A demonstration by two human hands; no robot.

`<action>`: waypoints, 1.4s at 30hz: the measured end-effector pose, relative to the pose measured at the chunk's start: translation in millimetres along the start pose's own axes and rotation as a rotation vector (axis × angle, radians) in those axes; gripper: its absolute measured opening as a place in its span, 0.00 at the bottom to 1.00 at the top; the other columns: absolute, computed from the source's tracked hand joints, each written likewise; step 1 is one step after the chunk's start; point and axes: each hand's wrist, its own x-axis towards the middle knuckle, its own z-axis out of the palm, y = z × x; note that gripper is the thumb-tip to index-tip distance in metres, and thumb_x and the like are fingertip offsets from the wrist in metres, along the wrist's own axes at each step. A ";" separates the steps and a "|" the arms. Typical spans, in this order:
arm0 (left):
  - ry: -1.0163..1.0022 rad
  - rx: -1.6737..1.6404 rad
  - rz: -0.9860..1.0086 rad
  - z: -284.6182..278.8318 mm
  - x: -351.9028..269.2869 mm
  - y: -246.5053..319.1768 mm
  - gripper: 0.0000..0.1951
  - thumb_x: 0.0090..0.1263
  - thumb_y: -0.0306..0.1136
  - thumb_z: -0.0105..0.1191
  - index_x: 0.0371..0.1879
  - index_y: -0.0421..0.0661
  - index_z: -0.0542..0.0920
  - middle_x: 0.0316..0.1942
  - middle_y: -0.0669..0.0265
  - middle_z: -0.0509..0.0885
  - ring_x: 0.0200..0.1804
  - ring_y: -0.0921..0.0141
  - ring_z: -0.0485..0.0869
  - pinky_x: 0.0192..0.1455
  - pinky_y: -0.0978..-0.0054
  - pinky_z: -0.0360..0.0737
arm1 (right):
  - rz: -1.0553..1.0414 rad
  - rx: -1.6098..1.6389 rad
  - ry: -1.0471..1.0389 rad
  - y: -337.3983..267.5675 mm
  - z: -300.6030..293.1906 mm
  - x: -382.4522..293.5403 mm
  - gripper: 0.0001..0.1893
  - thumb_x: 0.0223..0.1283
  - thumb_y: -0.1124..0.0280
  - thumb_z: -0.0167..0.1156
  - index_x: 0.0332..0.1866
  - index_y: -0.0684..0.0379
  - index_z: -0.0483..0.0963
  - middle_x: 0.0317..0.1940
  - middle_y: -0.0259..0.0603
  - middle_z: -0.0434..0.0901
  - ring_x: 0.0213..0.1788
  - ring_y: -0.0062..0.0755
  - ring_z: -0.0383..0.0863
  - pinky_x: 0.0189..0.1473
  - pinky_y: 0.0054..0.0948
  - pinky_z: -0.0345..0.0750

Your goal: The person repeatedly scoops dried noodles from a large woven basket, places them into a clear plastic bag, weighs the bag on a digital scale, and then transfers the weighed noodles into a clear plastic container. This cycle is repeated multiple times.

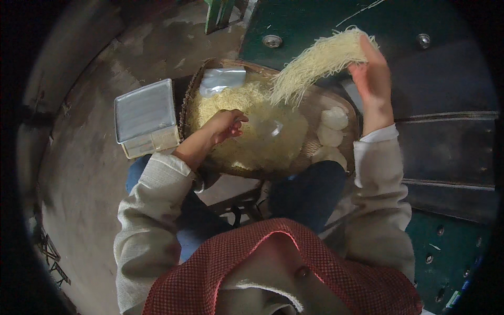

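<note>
A bundle of thin pale noodles [323, 63] hangs from my right hand [370, 75], which grips its upper right end above the basket's far right side. My left hand [228, 125] is over the near edge of a loose noodle heap [228, 98], fingers curled; whether it holds anything is unclear. The heap lies in a wide woven basket [350, 106] across my knees. A clear plastic sheet or bag [271, 138] covers the basket's middle. A folded clear plastic bag [222, 80] lies at the far left, beyond the heap. Several pale round pieces [334, 118] sit along the right side.
A lidded rectangular container [145, 110] stands left of the basket, close to its rim. Beyond and to the right is a dark green surface with metal studs [272, 41] and metal strips. A green leg or post [214, 15] stands on the concrete floor [86, 177] at the far side.
</note>
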 end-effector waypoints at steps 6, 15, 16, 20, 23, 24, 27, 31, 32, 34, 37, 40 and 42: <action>-0.092 -0.170 0.234 -0.8 -60.1 41.4 0.11 0.70 0.32 0.40 0.38 0.38 0.75 0.14 0.75 0.60 0.15 0.78 0.59 0.32 0.77 0.71 | 0.138 0.032 0.170 94.7 -33.3 7.2 0.14 0.61 0.69 0.55 0.50 0.63 0.70 0.48 0.42 0.74 0.51 0.34 0.73 0.52 0.35 0.71; 0.060 -0.148 0.679 -123.7 -172.6 108.5 0.11 0.70 0.31 0.40 0.39 0.37 0.74 0.14 0.78 0.58 0.15 0.82 0.54 0.24 0.85 0.59 | 0.507 -0.038 0.315 290.3 -68.9 -39.4 0.18 0.58 0.66 0.56 0.53 0.56 0.65 0.49 0.36 0.72 0.50 0.33 0.73 0.45 0.36 0.76; 0.180 -0.128 0.647 -146.9 -174.7 108.1 0.11 0.69 0.31 0.40 0.38 0.37 0.74 0.15 0.77 0.58 0.15 0.81 0.54 0.24 0.84 0.60 | 0.574 -0.060 0.342 310.7 -74.8 -44.2 0.20 0.58 0.63 0.55 0.55 0.53 0.63 0.49 0.34 0.72 0.49 0.31 0.74 0.39 0.32 0.76; 0.366 -0.140 0.560 -239.0 -137.0 82.3 0.11 0.69 0.32 0.41 0.37 0.38 0.74 0.15 0.77 0.59 0.16 0.79 0.56 0.26 0.81 0.64 | 0.754 -0.400 0.645 372.2 -97.3 -56.7 0.12 0.59 0.63 0.52 0.47 0.51 0.67 0.43 0.30 0.73 0.37 0.26 0.74 0.28 0.25 0.72; 0.551 -0.188 0.507 -306.6 -101.1 51.3 0.10 0.66 0.29 0.43 0.37 0.37 0.76 0.18 0.71 0.67 0.21 0.75 0.66 0.29 0.79 0.71 | 0.823 -0.430 0.571 391.6 -124.0 -55.8 0.18 0.58 0.65 0.52 0.54 0.53 0.68 0.52 0.38 0.72 0.52 0.37 0.72 0.50 0.31 0.72; 0.592 -0.191 0.548 -328.7 -96.0 43.1 0.10 0.66 0.30 0.43 0.37 0.37 0.76 0.19 0.70 0.68 0.21 0.75 0.68 0.29 0.78 0.72 | 0.859 -0.582 0.614 396.5 -133.7 -52.4 0.16 0.59 0.65 0.50 0.52 0.53 0.71 0.51 0.39 0.73 0.54 0.37 0.71 0.53 0.31 0.69; 0.734 -0.136 0.591 -380.3 -94.3 32.4 0.11 0.66 0.30 0.43 0.38 0.37 0.77 0.21 0.68 0.73 0.24 0.73 0.73 0.29 0.77 0.73 | 0.562 -0.728 0.553 398.6 -173.4 -38.0 0.07 0.60 0.70 0.46 0.40 0.57 0.70 0.35 0.35 0.73 0.32 0.31 0.68 0.30 0.30 0.69; 0.785 0.142 0.501 -411.3 -110.9 34.8 0.12 0.65 0.33 0.46 0.38 0.37 0.78 0.25 0.64 0.79 0.29 0.72 0.79 0.33 0.77 0.75 | 0.084 -0.108 0.497 397.4 -211.0 -30.4 0.10 0.56 0.69 0.50 0.39 0.61 0.72 0.41 0.37 0.73 0.46 0.33 0.70 0.39 0.33 0.72; 0.787 0.189 0.465 -413.9 -114.0 36.6 0.13 0.65 0.34 0.45 0.39 0.38 0.78 0.26 0.65 0.79 0.30 0.73 0.78 0.35 0.77 0.76 | 0.064 -0.222 0.416 395.8 -213.2 -31.7 0.09 0.56 0.69 0.51 0.39 0.61 0.72 0.41 0.37 0.73 0.46 0.33 0.70 0.40 0.34 0.72; 0.792 0.277 0.435 -414.4 -119.1 31.8 0.15 0.63 0.36 0.48 0.42 0.39 0.77 0.29 0.65 0.80 0.31 0.74 0.78 0.38 0.77 0.75 | 0.013 -0.537 0.437 390.0 -207.0 -35.9 0.09 0.54 0.69 0.52 0.38 0.61 0.72 0.40 0.37 0.74 0.46 0.31 0.70 0.41 0.35 0.72; 1.004 0.327 0.377 -411.6 -123.0 18.5 0.16 0.61 0.38 0.51 0.43 0.40 0.77 0.32 0.63 0.81 0.34 0.71 0.79 0.42 0.74 0.76 | -0.013 -0.728 0.412 377.6 -173.7 -47.6 0.10 0.53 0.70 0.54 0.40 0.60 0.73 0.40 0.39 0.74 0.46 0.30 0.70 0.40 0.39 0.72; 1.478 0.529 0.514 -405.5 -120.0 9.3 0.18 0.56 0.36 0.55 0.43 0.39 0.76 0.37 0.56 0.82 0.39 0.62 0.81 0.44 0.68 0.76 | 0.066 -1.272 0.071 356.8 -133.2 -63.1 0.17 0.53 0.73 0.56 0.50 0.59 0.70 0.47 0.44 0.74 0.52 0.39 0.70 0.46 0.47 0.71; 1.616 0.684 0.708 -400.8 -118.3 10.1 0.17 0.56 0.35 0.54 0.44 0.40 0.76 0.40 0.56 0.80 0.43 0.60 0.79 0.47 0.66 0.75 | 0.011 -1.579 -0.138 353.3 -106.3 -75.6 0.24 0.52 0.73 0.59 0.56 0.58 0.66 0.52 0.46 0.71 0.56 0.45 0.67 0.51 0.47 0.67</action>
